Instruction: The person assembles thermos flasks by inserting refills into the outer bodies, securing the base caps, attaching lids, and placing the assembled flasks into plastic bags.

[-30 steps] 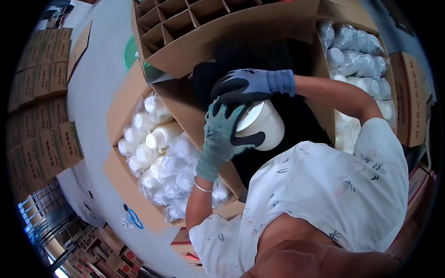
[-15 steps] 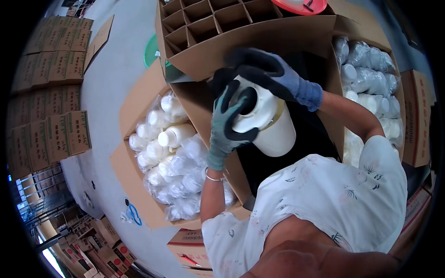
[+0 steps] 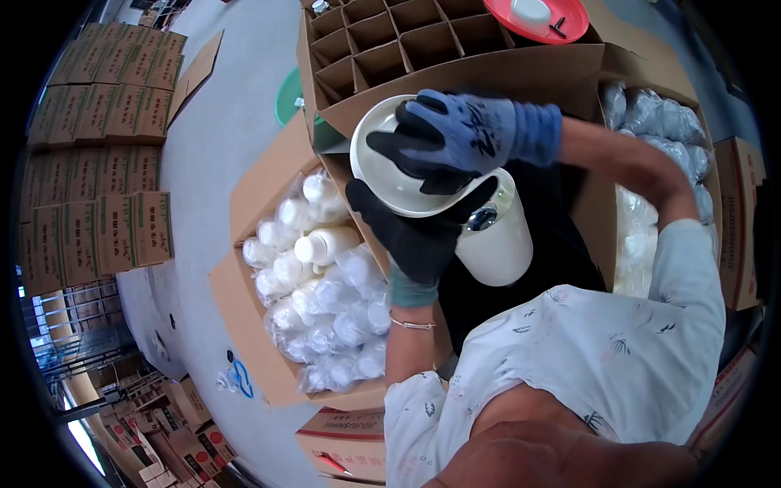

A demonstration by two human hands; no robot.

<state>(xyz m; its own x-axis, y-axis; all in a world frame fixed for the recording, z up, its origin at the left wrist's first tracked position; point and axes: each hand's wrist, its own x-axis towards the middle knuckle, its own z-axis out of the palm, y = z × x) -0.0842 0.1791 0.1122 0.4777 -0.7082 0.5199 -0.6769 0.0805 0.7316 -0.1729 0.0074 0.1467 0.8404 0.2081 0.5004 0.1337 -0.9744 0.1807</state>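
Presently, in the head view, the white bowl-shaped piece [image 3: 386, 183], beside the open white canister [image 3: 498, 250], is best held steady, being cradled from below by the spread left hand [image 3: 421, 236], palm upward, while its inside is reached by the bent-fingered right hand [image 3: 460, 137], whose grip, if any, cannot be told

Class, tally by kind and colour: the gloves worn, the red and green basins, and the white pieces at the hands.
Black-and-blue fabric glove: 1
Black-and-green fabric glove: 1
Round red plastic basin: 1
Round green basin: 1
Bowl-shaped white piece: 1
Cylindrical white container: 1
Total: 6
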